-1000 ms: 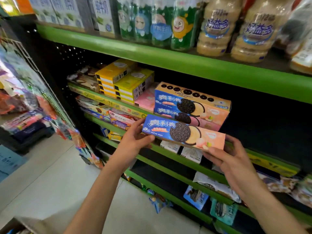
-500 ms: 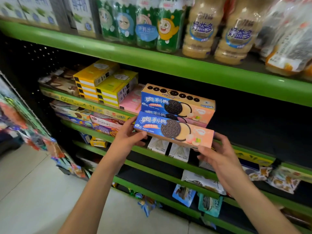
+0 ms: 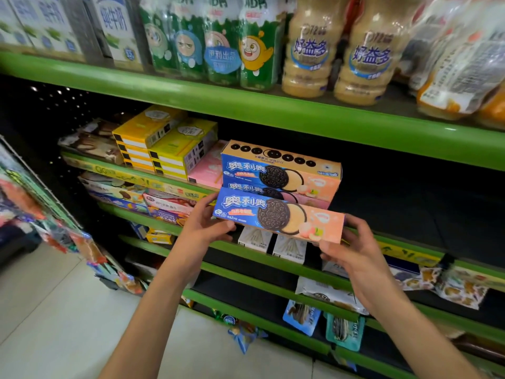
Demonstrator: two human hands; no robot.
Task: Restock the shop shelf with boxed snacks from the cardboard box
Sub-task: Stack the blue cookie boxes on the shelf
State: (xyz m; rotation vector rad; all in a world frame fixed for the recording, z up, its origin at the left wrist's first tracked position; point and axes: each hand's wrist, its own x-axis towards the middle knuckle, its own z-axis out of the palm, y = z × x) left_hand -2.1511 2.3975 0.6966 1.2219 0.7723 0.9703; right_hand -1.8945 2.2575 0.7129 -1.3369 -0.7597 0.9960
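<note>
Both hands, left hand point(image 3: 203, 228) and right hand point(image 3: 352, 250), grip the Oreo box point(image 3: 278, 214) by its ends, just before the shelved Oreo stack point(image 3: 281, 170). Keep it level; seat it squarely, apparently alongside.

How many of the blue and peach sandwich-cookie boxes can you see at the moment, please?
3. One box is held at its ends by the left hand and right hand; a top box and lower box are stacked on the shelf. More may hide behind.

Pale tiled floor point(image 3: 54, 310); green-edged shelving point(image 3: 246, 105), black back panel point(image 3: 410, 209); wire rack point(image 3: 41, 187) left.
</note>
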